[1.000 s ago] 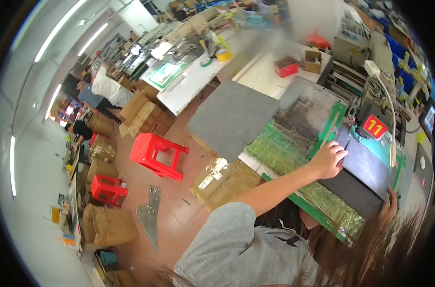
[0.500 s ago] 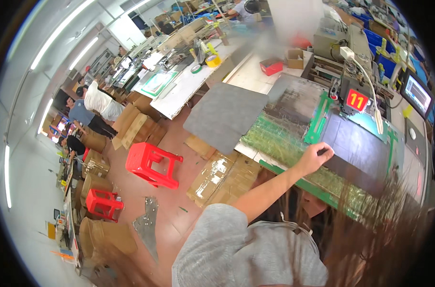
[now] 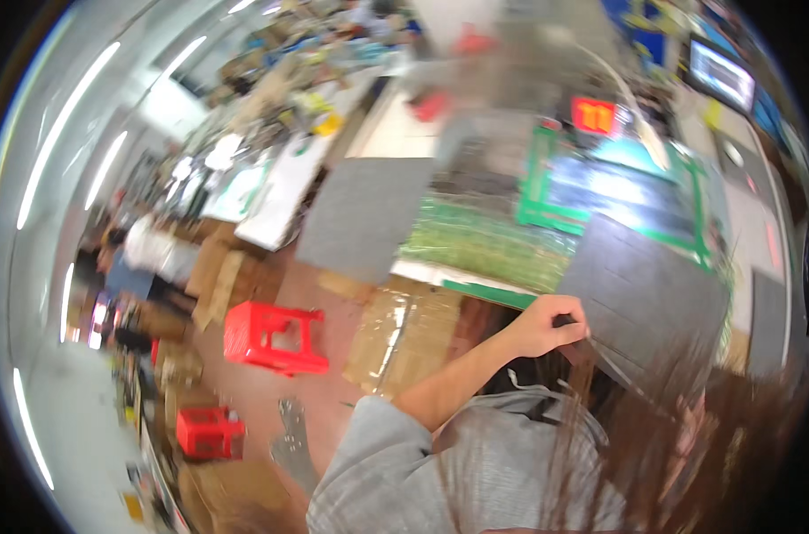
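My left hand [image 3: 551, 326] pinches the near left corner of a dark grey flat sheet [image 3: 649, 298]. The sheet slopes from the machine bed down toward my body, its near edge drawn tight. Strands of hair hang over the sheet's near right part. Behind them a skin-coloured patch, apparently my right hand [image 3: 689, 423], shows near the sheet's edge; its fingers cannot be made out. Beyond the sheet, a green frame [image 3: 533, 191] surrounds a glossy, brightly lit panel on the machine bed.
A grey sheet [image 3: 360, 209] lies left of the bed's green-streaked surface [image 3: 485, 236]. Cardboard boxes [image 3: 396, 334] and red stools [image 3: 275, 338] stand on the floor at left. A monitor [image 3: 722, 71] and a mouse [image 3: 733, 154] are on the right. Other people are at the far left.
The dark sheet has come off the machine bed toward my body, with my left hand drawing its corner closer. The green-framed panel now shows uncovered. The view has swung round.
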A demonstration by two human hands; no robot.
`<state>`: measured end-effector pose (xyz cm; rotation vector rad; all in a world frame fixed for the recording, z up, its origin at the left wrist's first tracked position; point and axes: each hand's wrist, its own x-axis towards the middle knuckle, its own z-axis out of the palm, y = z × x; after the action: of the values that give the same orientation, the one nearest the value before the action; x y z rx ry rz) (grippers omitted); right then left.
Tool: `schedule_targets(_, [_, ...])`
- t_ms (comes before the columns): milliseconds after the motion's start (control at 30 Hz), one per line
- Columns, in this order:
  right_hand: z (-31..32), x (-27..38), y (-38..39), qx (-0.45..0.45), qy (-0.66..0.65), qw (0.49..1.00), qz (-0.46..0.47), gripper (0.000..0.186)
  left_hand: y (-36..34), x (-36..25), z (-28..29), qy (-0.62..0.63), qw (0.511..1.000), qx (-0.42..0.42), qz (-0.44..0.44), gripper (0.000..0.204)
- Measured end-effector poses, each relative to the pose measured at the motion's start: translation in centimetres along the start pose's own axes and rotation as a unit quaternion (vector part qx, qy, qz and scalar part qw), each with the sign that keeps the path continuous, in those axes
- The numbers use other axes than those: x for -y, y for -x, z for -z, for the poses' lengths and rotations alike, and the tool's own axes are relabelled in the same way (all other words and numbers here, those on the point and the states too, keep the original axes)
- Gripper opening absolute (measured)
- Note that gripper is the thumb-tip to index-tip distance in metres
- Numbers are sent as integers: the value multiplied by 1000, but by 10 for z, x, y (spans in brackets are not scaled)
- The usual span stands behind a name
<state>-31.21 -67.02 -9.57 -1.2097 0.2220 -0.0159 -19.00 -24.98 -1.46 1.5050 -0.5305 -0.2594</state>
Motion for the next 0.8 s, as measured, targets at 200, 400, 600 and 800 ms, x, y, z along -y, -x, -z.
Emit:
schedule_targets(200, [114, 15, 67, -198, 20, 979, 43, 90, -13, -11, -86, -87, 965, 131, -212, 23])
schedule_targets(400, [210, -35, 228, -345, -76, 929, 113, 82, -25, 6, -102, -107, 965, 205, -122, 25])
schedule_targets(600, [213, -180, 306, -552, -58, 832, -26, 70, -13, 30, -94, -150, 957, 243, -48, 18])
schedule_targets(800, [269, -224, 244, -472, 411, 655, -422, 54, -8, 22, -82, -181, 968, 172, -31, 19])
